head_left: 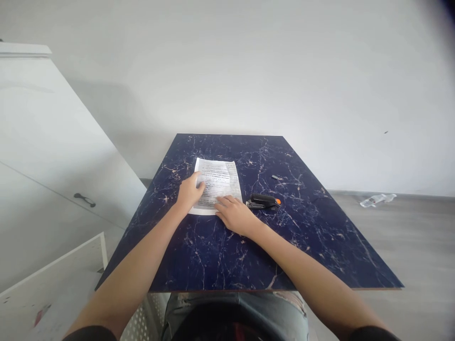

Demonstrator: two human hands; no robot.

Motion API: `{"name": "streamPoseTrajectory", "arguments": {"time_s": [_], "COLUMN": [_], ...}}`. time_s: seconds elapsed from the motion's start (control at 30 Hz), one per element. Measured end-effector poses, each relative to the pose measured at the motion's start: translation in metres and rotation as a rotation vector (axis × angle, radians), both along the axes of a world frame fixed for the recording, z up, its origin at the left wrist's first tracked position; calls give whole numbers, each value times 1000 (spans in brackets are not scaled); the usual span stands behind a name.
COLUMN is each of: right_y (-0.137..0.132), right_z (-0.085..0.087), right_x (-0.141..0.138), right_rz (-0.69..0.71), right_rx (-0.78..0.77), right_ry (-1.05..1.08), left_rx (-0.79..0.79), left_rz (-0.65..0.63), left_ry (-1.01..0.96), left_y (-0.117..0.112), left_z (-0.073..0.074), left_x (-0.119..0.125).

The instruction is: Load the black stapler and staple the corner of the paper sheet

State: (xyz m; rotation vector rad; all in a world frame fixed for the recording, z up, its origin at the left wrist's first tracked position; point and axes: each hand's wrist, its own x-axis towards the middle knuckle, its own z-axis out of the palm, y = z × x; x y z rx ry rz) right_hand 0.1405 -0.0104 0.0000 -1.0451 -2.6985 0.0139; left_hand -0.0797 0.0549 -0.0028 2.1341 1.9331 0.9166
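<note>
White printed paper [218, 180] lies on the blue table [227, 265], left of a stapler [263, 201]. Left hand [188, 191]: fingers half-curled over left edge, grip unclear. Right hand [235, 215]: fingers extended, resting on lower right corner, nothing clasped. Probably light, limp, easily creased; best held by edges.

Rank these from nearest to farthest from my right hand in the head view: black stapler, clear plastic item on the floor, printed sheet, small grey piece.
1. Printed sheet, touching the right hand.
2. Black stapler, just right of that hand.
3. Small grey piece, to the right, beyond the stapler.
4. Clear plastic item, far right, on the floor.
</note>
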Motion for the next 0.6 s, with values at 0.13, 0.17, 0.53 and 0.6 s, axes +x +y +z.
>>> {"name": "streamPoseTrajectory", "arguments": {"time_s": [0.13, 0.17, 0.53, 0.6], "right_y": [-1, -1, 5, 6], "right_z": [8, 9, 7, 7], "right_x": [3, 3, 10, 12], "right_rz": [76, 111, 296, 322], "right_rx": [-22, -32, -102, -124], "right_ry": [-3, 3, 176, 165], "left_rx": [65, 74, -8, -22], "left_rz": [48, 61, -212, -200], "left_ry": [65, 90, 200, 207], "left_y": [3, 4, 4, 5], "left_z": [-3, -3, -4, -5], "left_x": [-4, -5, 1, 0]}}
